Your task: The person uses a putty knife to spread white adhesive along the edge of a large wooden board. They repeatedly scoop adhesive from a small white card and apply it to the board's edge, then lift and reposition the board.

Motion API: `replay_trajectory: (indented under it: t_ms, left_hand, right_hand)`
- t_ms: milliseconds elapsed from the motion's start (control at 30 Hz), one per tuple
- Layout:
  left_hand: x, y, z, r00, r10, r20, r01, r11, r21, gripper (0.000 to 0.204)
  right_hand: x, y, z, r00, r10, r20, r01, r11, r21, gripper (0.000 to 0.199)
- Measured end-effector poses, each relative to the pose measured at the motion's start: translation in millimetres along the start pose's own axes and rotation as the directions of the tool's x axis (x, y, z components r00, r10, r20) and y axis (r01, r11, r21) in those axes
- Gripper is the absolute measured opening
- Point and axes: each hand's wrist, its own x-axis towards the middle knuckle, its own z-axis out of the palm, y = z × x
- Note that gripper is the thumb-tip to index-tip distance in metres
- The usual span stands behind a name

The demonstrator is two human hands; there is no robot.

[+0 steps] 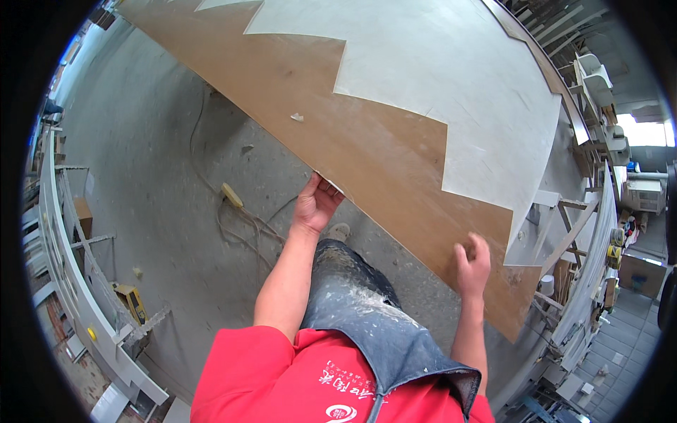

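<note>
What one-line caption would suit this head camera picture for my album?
Both hands, left hand and right hand, grip the edge of a large brown board over a dusty concrete floor.

One large brown plywood board [395,151] passes under the fingers of both hands, with one white zigzag-edged sheet [437,77] lying on it beyond the fingertips. Two hands: the left hand [316,204] and the right hand [472,266]. Below the left fingers, one yellowish plug block [232,195], possibly a power strip, lies on the floor.
</note>
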Motion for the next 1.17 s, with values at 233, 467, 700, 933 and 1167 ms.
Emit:
replay_trajectory:
  t_ms: [233,467,700,933,1167]
  left_hand:
    - [-1,-1,9,0.999,-0.02,-0.028,0.019,1.0,-0.014,0.025]
    - [-1,0,1,1.0,-0.03,-0.007,0.03,0.999,-0.045,0.03]
    - [-2,-1,11,0.995,-0.031,-0.093,0.027,0.999,-0.046,0.028]
    - [-3,0,13,0.996,-0.027,-0.089,0.024,0.999,-0.033,0.026]
    - [-2,0,5,0.998,-0.033,-0.048,0.031,0.998,-0.047,0.024]
  right_hand:
    - [91,-39,42,0.969,-0.093,0.228,0.166,0.93,-0.327,0.07]
    - [93,-57,55,0.95,-0.189,0.249,0.247,0.943,-0.224,0.047]
    - [94,-52,55,0.957,-0.201,0.208,0.246,0.944,-0.22,0.047]
    - [95,-52,55,0.957,-0.196,0.215,0.242,0.947,-0.211,0.047]
    - [97,-52,54,0.952,-0.197,0.234,0.248,0.945,-0.213,0.047]
